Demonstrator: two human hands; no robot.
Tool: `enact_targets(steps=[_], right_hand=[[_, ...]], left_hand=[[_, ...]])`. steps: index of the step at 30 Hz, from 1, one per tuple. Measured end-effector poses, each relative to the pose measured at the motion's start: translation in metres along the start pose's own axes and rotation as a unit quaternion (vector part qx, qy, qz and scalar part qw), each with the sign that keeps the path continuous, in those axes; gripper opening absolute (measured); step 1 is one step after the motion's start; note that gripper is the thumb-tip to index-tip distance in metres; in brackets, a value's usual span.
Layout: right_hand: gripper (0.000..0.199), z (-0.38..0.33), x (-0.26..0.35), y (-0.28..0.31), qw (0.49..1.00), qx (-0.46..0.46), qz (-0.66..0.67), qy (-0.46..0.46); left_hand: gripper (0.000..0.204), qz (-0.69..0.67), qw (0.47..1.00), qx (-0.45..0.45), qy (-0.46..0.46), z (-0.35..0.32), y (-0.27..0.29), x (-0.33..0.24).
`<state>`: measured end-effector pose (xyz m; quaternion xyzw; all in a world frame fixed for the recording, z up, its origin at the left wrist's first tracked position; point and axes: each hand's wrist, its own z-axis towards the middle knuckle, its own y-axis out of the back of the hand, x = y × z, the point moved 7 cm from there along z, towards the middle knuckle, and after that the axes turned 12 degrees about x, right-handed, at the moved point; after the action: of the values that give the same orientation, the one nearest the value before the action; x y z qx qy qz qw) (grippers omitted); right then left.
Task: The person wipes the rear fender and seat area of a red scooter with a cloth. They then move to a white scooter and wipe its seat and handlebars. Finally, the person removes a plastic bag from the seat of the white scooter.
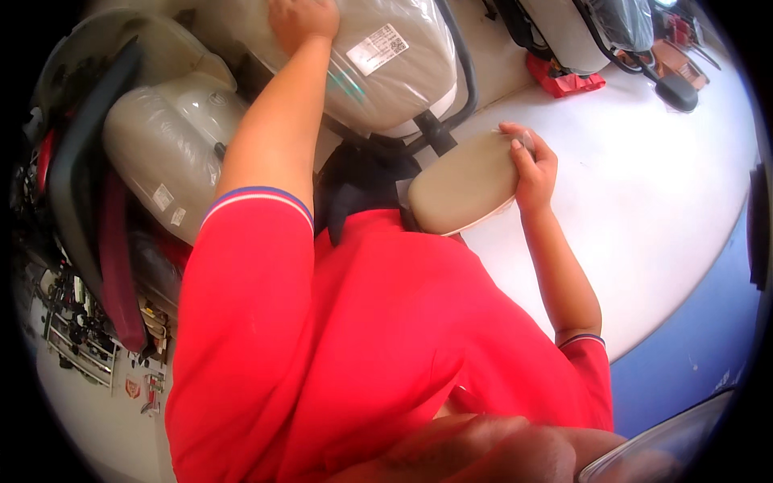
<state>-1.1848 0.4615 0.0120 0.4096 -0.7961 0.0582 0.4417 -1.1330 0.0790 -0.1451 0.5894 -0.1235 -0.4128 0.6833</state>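
Observation:
My left hand [302, 20] reaches far up and presses, fingers curled, on the front of a large beige scooter seat [394, 80] wrapped in clear plastic with a white label. My right hand [533, 165] grips the right end of a small beige padded backrest cushion [460, 187] behind that seat. A black metal rail [463, 76] curves around the seat's rear, and a black bracket [435, 133] runs from it down toward the cushion. My red shirt [362, 338] fills the lower middle of the view and hides whatever lies under the cushion.
A second beige scooter body [169, 145] under plastic, with black and dark red panels [113, 266], stands close on the left. More scooters [612, 28] and a red stand [564, 80] are parked at the top right. The floor is white [660, 201] with a blue band [692, 354].

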Motion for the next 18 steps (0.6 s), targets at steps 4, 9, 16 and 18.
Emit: enact_targets(steps=[4, 9, 16, 18], right_hand=[[0.028, -0.003, 0.0, -0.004, 1.0, 0.004, 0.026, 0.011], [0.03, -0.002, -0.008, -0.002, 0.999, 0.001, 0.043, -0.015], [0.033, 0.0, -0.005, -0.001, 0.999, 0.002, 0.024, -0.022], [0.034, 0.001, -0.003, -0.001, 0.999, 0.005, 0.028, -0.026]], left_hand=[[0.033, -0.002, 1.0, 0.002, 0.016, -0.011, 0.001, 0.006], [0.035, -0.014, 0.999, 0.016, 0.044, -0.009, 0.007, 0.0], [0.045, -0.037, 0.993, 0.069, 0.091, -0.004, 0.004, 0.004], [0.045, -0.031, 0.993, 0.069, 0.088, -0.004, 0.005, 0.003]])
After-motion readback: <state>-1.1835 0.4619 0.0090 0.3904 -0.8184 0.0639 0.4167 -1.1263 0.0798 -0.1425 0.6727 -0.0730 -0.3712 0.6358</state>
